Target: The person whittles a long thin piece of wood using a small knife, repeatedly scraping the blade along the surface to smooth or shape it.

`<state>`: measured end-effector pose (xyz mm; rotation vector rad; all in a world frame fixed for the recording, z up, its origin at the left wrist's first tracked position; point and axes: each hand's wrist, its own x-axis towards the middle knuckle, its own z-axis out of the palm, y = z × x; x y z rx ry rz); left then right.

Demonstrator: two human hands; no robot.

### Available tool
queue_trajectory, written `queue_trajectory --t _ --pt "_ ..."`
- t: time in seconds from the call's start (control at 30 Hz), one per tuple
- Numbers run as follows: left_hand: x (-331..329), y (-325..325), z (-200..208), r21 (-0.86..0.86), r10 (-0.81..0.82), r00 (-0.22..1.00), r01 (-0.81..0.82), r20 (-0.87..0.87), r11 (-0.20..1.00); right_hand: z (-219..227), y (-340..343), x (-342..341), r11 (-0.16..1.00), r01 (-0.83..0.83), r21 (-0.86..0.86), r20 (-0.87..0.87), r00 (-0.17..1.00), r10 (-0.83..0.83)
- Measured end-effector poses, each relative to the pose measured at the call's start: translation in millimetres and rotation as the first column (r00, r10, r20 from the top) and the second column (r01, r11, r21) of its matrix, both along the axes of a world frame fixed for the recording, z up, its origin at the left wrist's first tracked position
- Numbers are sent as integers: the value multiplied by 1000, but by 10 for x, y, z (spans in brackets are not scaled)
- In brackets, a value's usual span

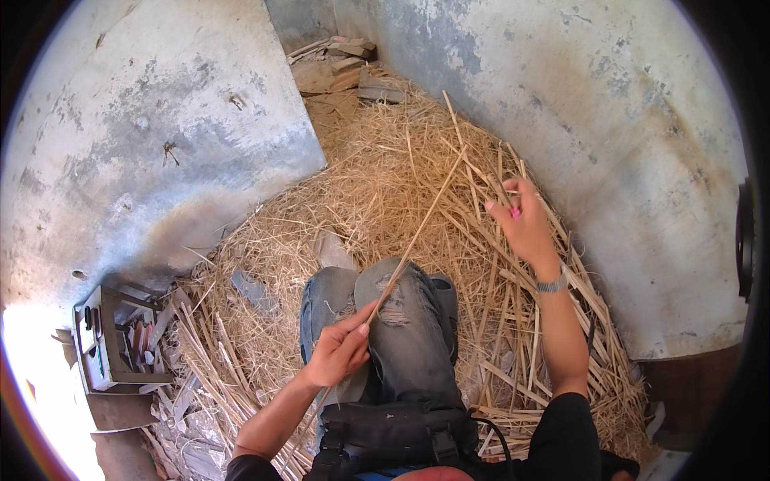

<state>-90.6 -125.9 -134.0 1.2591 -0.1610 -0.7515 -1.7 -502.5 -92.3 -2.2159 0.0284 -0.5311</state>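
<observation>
Nearest me, I am seeing the black bag [397,437] lying over my knees; my left hand [337,353] is pinching the long reed [417,236] over torn jeans [401,321]; my right hand [525,224] is gripping, seemingly, thin strips above the straw heap [361,192].

Pale golden straw [385,184], faded blue ripped jeans [401,329], mottled grey-white walls [160,144]

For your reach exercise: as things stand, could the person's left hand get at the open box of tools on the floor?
Probably yes. The left hand holds a long stalk by the knee, and the box lies on that side with only loose straw between.
</observation>
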Motion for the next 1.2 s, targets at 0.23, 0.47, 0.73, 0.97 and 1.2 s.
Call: queue_trajectory --t 0.23,0.47,0.73,0.97,1.2 --pt "112 -291 14 216 14 936 -95 350 972 -9 703 -350 887 -276 371 -110 935 337" --pt "158 -407 -87 251 -3 747 -220 665 942 -141 897 -328 945 -208 252 -174 951 255" --pt "199 -338 -38 278 -27 920 -90 391 956 -109 881 -625 788 -470 398 -320 733 600" --pt "255 -312 -41 198 44 967 -95 249 976 11 554 -781 514 -657 552 -217 482 849" --pt "225 -370 52 222 34 960 -98 276 970 -194 375 -598 968 245 50 -112 965 -238"
